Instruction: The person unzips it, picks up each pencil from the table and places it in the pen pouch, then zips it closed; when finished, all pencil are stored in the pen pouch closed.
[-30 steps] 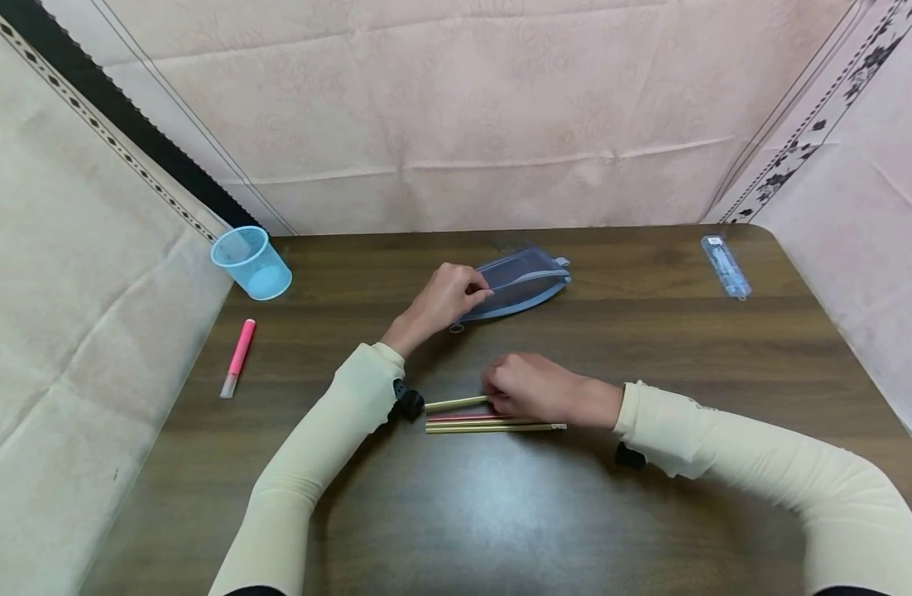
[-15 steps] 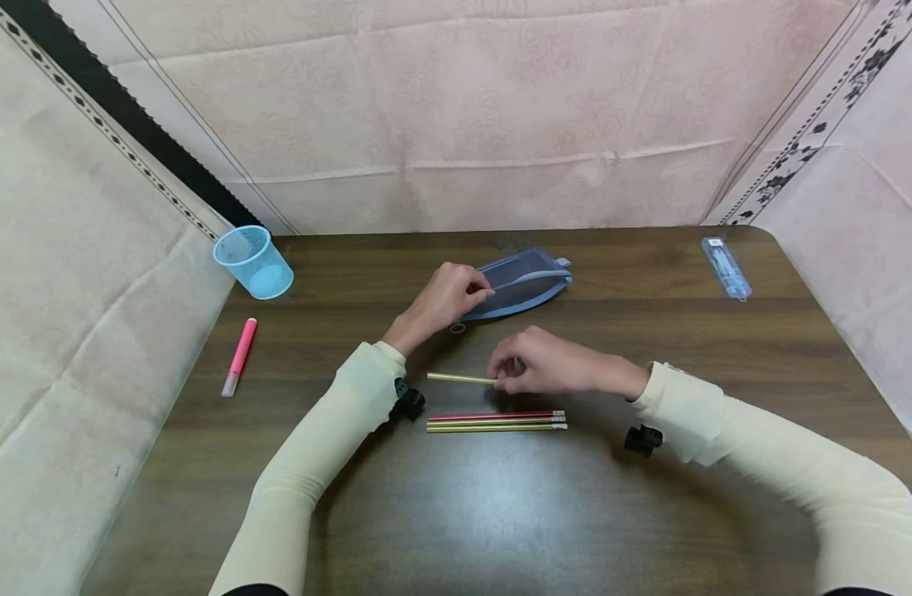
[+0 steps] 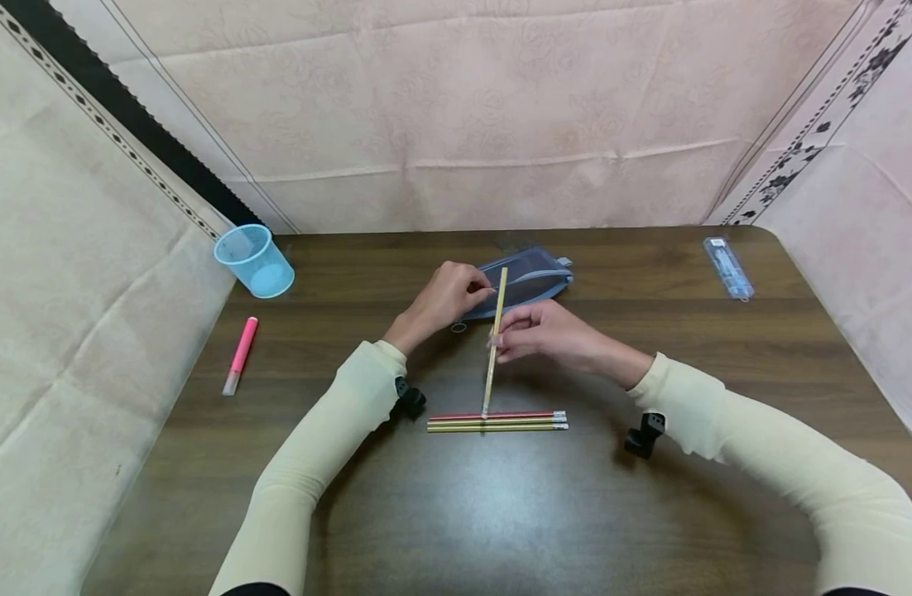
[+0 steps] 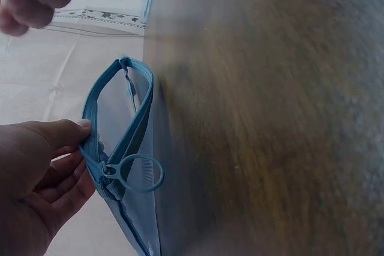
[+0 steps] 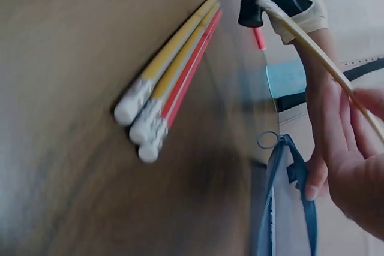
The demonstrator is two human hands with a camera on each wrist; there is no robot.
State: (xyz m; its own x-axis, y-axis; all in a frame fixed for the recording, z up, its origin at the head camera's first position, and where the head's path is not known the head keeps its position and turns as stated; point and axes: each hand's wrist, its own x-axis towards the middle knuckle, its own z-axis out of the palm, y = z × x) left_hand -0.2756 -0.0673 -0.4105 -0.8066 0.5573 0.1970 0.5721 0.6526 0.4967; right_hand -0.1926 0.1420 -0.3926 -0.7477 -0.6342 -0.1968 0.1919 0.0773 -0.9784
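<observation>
Yellow pencil [image 3: 490, 377] raised over surface [image 3: 612, 513], pinched in right hand [image 3: 540, 334]. Blue pouch [image 3: 533, 279] just beyond, mouth agape, rim pinched by left hand [image 3: 447, 298]. Three other pencils [image 5: 174, 79], one red, side by side on surface. Blue cup [image 3: 262, 269], pink marker [image 3: 240, 356] farther off, left side.

No lettering can be read.
A small white label [image 3: 717, 242] sits on the blue packet [image 3: 733, 273] near the far right corner of the table [image 3: 605, 521], at the packet's far end; any print is too small to make out.
</observation>
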